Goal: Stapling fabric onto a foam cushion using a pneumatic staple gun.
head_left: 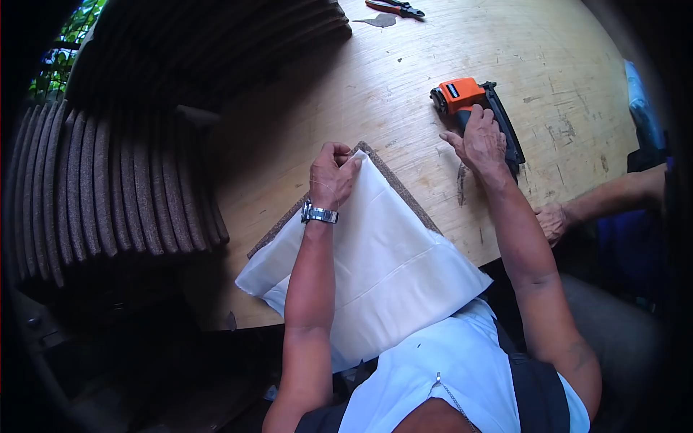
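Note:
A white cloth (382,252) lies over a brown fabric-covered panel (404,191), whose textured edges show along two sides below its far corner. At that corner my left hand (333,173), with a metal watch on the wrist, pinches the cloth's tip against the panel. To the right, an orange and black staple gun (462,92) lies on its side on the wooden table. My right hand (482,141) rests over its handle, fingers curled across it and thumb sticking out to the left. The palm side of the grip is hidden.
Brown padded panels stand in a row (108,187) at the left, with another dark stack (238,43) behind them. Pliers (395,9) and a dark scrap (379,21) lie at the table's (375,94) far side. Another person's hand (552,222) is at the right edge.

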Demonstrator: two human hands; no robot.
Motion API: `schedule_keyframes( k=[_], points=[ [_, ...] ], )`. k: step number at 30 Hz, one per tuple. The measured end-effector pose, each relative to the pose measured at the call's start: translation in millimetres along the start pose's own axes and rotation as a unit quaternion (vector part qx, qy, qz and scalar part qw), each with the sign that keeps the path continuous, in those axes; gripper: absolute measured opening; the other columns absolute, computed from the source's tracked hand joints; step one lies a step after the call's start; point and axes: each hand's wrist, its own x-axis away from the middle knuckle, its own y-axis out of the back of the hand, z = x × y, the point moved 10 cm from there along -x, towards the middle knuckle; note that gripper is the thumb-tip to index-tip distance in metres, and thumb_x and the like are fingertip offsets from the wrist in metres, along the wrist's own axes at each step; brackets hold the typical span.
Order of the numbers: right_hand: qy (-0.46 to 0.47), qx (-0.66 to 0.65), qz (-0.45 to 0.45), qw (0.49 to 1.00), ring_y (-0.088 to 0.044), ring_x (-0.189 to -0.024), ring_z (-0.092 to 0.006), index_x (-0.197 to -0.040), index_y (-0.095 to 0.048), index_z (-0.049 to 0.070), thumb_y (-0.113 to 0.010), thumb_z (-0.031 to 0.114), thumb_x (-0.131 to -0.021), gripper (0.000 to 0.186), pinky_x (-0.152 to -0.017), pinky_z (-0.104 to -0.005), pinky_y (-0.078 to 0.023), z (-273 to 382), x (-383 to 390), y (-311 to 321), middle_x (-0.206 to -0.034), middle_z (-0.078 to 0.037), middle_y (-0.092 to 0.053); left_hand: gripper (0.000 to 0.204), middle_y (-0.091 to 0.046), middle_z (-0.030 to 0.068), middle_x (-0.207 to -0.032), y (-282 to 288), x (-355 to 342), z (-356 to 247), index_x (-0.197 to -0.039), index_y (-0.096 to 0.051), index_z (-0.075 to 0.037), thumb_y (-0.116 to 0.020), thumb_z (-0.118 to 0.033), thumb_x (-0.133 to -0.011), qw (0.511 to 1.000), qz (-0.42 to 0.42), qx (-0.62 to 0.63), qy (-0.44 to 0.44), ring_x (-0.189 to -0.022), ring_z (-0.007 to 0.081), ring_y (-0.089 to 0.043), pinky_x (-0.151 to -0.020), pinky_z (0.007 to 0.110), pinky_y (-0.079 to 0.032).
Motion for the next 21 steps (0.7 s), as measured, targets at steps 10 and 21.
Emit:
schedule_keyframes(
  k=[10,21],
  points=[
    [0.002,-0.041,0.058,0.997,-0.065,-0.112,-0.0491,-0.144,-0.035,-0.008,-0.065,0.037,-0.092,0.075,-0.097,-0.0539,-0.051,-24,-23,-18,-0.119,-0.035,-0.064,0.014,-0.074,0.0083,-0.091,7,36,-27,-0.096,-0.073,-0.009,-0.079,-0.012,-0.084,0.953,-0.173,-0.063,-0.241,-0.086,0.0274,-0.069,-0.084,0.040,-0.052],
    [0.012,-0.484,0.250,0.839,-0.063,-0.063,-0.0116,-0.103,-0.061,0.005,-0.041,0.074,-0.099,0.072,-0.059,-0.0277,-0.054,37,29,42,-0.075,-0.003,-0.062,0.029,-0.073,0.0079,-0.092,11,33,-12,-0.112,-0.067,-0.007,-0.077,-0.011,-0.085,0.955,-0.200,-0.014,-0.220,-0.089,0.0298,-0.067,-0.082,0.042,-0.054]
  ],
)
